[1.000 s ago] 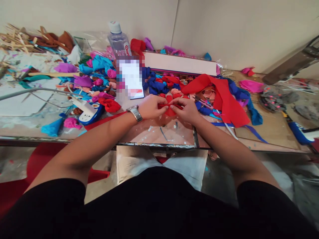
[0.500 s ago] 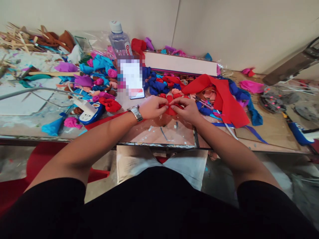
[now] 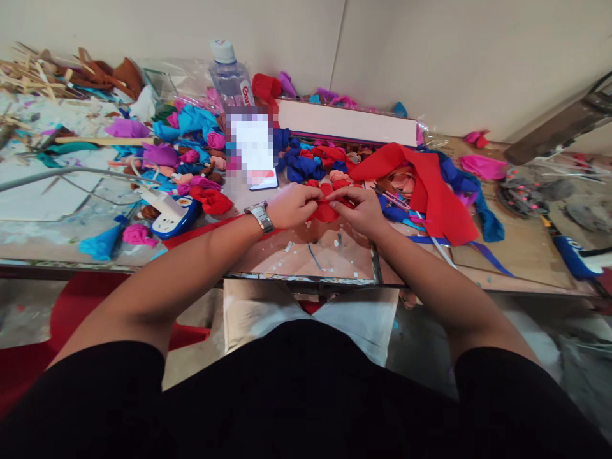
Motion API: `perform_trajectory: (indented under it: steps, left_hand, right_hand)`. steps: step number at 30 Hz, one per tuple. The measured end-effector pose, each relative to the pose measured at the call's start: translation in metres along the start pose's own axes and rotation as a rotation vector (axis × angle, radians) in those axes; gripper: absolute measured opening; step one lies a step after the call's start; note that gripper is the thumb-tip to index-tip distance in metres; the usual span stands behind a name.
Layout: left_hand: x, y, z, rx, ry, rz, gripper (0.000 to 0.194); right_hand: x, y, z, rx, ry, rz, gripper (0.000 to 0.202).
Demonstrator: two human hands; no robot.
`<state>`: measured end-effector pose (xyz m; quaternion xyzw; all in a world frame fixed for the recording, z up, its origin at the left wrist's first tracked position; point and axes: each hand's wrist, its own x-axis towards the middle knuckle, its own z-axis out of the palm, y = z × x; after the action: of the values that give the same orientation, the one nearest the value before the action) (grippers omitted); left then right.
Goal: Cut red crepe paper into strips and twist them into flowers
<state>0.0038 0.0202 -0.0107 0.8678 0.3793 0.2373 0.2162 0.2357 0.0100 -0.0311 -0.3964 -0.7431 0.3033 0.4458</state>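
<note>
My left hand [image 3: 296,205], with a metal watch [image 3: 261,217] on its wrist, pinches the left side of a small piece of red crepe paper [image 3: 327,211]. My right hand [image 3: 356,207] grips the same piece from the right, thumb and fingers pressed together. The piece is spread between both hands just above the table [image 3: 310,252]. Behind my fingers lie peach and red paper rolls [image 3: 339,177]. A pink-handled cutting tool [image 3: 396,199] lies right of my right hand, beside a long folded red strip [image 3: 435,191].
A phone [image 3: 253,150] leans on a water bottle [image 3: 232,80]. Left of them are rolled coloured papers [image 3: 191,121] and a blue-white power strip [image 3: 176,217] with a cable. A long pale box [image 3: 347,123] stands behind. Wooden sticks [image 3: 33,76] are piled far left.
My left fingertips have shifted slightly left, and the gap between my two hands is a little wider. More of the red crepe paper shows between them.
</note>
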Motion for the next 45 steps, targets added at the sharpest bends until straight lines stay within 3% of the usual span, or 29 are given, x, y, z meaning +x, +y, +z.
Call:
perform_trajectory:
  steps: [9,13,22,34,45]
  left_hand:
    - [-0.0004,0.0014,0.0001,-0.034,0.005,0.000,0.028]
    - [-0.0003,0.0024,0.0006,-0.049,0.035,-0.006,0.037]
    - [-0.0006,0.0003,0.0024,-0.077,0.054,-0.011,0.028]
    - [-0.0006,-0.0021,0.0039,-0.062,0.065,0.006,0.034]
    - [-0.0014,0.0017,0.0037,-0.018,0.062,0.019,0.036]
  right_hand:
    - [0.0001,0.0025,-0.0014,-0.035,-0.010,-0.050,0.019]
    - [0.0009,0.0037,-0.0039,-0.032,-0.028,-0.100,0.015]
    - [0.0008,0.0021,-0.0025,0.005,-0.016,-0.040,0.031]
    - [0.0013,-0.0011,-0.0047,-0.093,-0.017,-0.066,0.020]
    - [0.0003,0.0023,-0.0025,-0.133,-0.013,-0.021,0.027]
